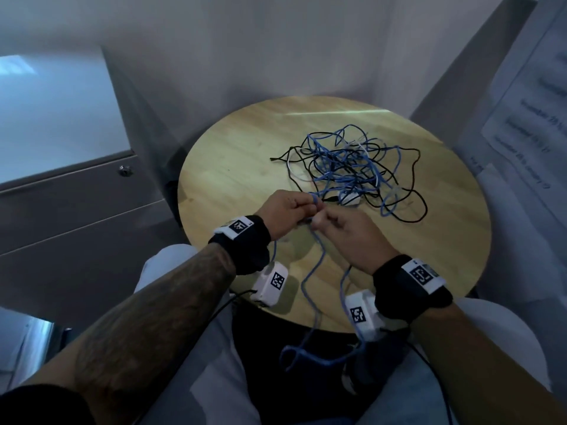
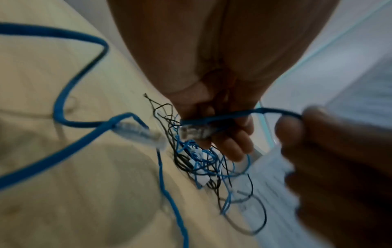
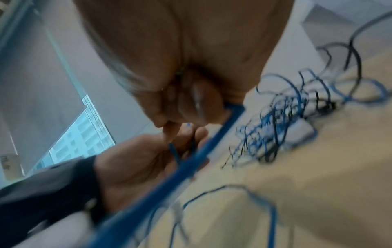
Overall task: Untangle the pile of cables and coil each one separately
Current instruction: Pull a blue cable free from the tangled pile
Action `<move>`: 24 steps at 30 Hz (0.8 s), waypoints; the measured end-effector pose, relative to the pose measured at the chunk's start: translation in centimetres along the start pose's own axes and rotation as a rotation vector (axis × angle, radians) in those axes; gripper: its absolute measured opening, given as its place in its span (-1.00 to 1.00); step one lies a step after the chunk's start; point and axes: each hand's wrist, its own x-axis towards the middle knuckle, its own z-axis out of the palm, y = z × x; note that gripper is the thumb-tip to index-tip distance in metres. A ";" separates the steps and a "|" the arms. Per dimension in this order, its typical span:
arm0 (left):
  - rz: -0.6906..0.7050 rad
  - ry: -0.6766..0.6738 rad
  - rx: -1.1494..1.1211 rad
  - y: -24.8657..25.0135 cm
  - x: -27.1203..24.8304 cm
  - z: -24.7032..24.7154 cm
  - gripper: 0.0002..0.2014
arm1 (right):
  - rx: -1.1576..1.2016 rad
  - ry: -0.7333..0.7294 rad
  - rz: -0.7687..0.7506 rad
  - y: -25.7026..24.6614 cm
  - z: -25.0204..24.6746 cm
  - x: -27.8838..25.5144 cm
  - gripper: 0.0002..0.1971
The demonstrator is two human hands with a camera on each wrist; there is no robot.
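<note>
Cables (image 1: 352, 167) tangled, blue/black/white, blue cable (image 1: 313, 271) pinched btwn both hands

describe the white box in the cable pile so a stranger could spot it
Start at the round wooden table and find the cable tangle. At its near edge, just beyond the hands, lies a small white box, the only solid block among thin blue, black and white cords.

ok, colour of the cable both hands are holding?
Blue cable; clearest in the left wrist view.
</note>
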 end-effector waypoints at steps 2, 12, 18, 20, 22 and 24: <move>-0.039 -0.066 0.012 0.2 -0.2 0.4 -0.78 | -0.126 0.075 -0.082 0.5 -0.9 0.5 -0.75; -0.287 -0.332 -0.607 2.1 -1.4 0.1 -0.74 | -0.236 0.260 -0.102 3.4 -0.8 1.3 -0.71; -0.227 -0.162 -1.104 2.3 -1.1 -0.5 -0.77 | -0.132 -0.014 0.026 2.5 2.1 0.6 -0.74; -0.205 -0.015 -1.117 1.9 -0.6 -0.9 -0.77 | -0.143 -0.106 0.080 1.9 2.9 0.0 -0.75; -0.206 0.119 -1.080 1.5 -0.1 -1.1 -0.79 | -0.097 -0.169 0.130 1.4 3.4 -0.5 -0.73; -0.192 0.193 -1.061 1.1 0.1 -1.0 -0.81 | 0.005 -0.172 0.150 0.7 3.3 -0.5 -0.77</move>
